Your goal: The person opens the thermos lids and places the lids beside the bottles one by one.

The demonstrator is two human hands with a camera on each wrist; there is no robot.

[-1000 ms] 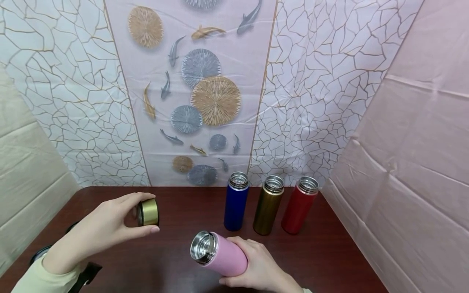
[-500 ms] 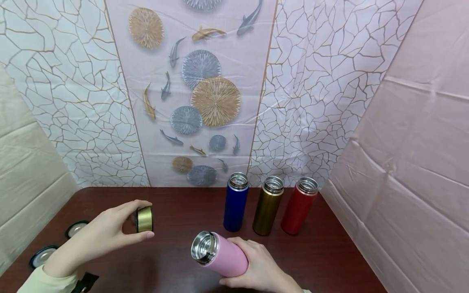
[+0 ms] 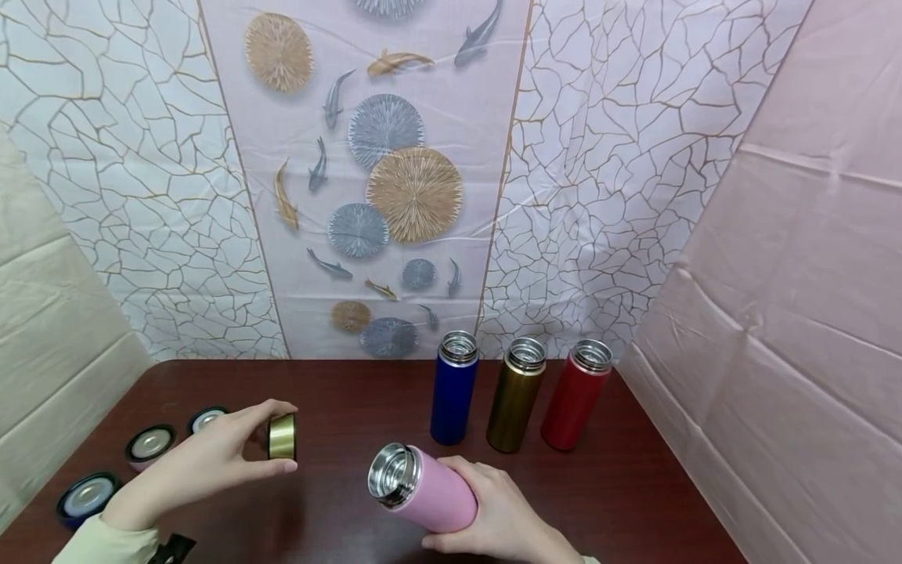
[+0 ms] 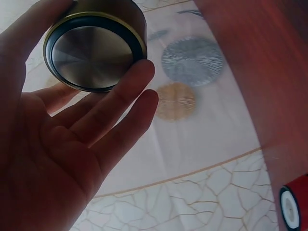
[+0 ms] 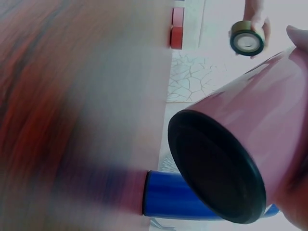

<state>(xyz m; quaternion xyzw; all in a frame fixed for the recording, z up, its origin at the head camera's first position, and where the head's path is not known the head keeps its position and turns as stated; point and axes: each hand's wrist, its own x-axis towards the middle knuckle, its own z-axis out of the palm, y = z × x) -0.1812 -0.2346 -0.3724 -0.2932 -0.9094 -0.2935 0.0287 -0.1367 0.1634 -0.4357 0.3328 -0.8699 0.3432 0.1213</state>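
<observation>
In the head view my left hand (image 3: pixel 197 464) pinches a gold bottle lid (image 3: pixel 283 436) on edge between thumb and fingers, above the table. Its brushed-metal top (image 4: pixel 91 57) faces the left wrist camera. My right hand (image 3: pixel 496 513) grips a pink thermos bottle (image 3: pixel 442 493) round its body. The bottle is tilted, its uncovered steel mouth (image 3: pixel 391 472) pointing left and up. From the right wrist the bottle's black base (image 5: pixel 216 166) shows, held off the table. A gap separates the lid from the pink bottle.
Blue (image 3: pixel 451 403), gold (image 3: pixel 517 403) and red (image 3: pixel 574 403) uncapped thermos bottles stand upright at the back right. Left of my left hand lie a blue lid (image 3: pixel 88 499), a pink lid (image 3: pixel 150 445) and a third lid (image 3: pixel 207 419), partly hidden by the hand. Patterned cloth (image 3: pixel 599 157) hangs behind the table.
My left hand has come down in the head view with the gold lid, uncovering the lids behind it. My right hand and the pink bottle have stayed almost still.
</observation>
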